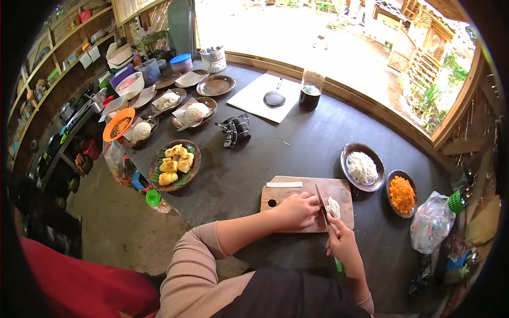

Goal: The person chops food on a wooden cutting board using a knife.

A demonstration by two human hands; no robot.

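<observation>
A wooden cutting board [343,209] lies on the dark table in front of me. My right hand [342,241] is closed round a knife [320,195] with a green handle, its blade standing over the board. Just left of the blade, my left hand [298,211] presses down with curled fingers; whatever they hold is hidden beneath them. Right of the blade sits a small heap of finely cut white pieces [333,206]. One pale strip [284,184] rests along the board's far edge.
Beyond the board's right side stand a bowl of white shreds [362,167], a bowl of diced orange pieces [401,194] and a plastic bag [430,225]. Leftward are a plate of yellow food [176,165], a dark cloth [235,130] and rice plates [196,112]. A person's red garment [85,281] shows at lower left.
</observation>
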